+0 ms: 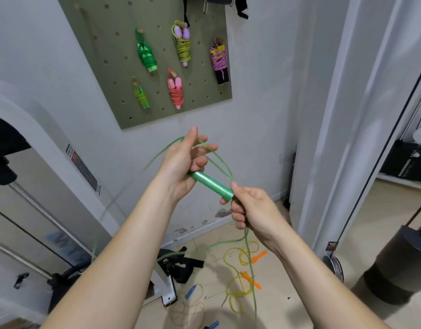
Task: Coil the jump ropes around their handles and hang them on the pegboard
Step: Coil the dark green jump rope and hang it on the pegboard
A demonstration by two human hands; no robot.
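Single head cam, wide-angle, looks forward and down. Hands close in center, pegboard (143, 60) above on the wall, floor (287, 269) below.

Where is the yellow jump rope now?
Head view: the yellow jump rope lies uncoiled on the floor, lower right of centre, below the right hand, right of the blue-handled rope.

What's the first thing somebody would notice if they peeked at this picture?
First come the two hands in the middle: the left hand and the right hand each grip an end of a green handle, and its green rope loops between them. Above them, five coiled ropes hang on the olive pegboard. Down on the floor lies a loose yellow rope.
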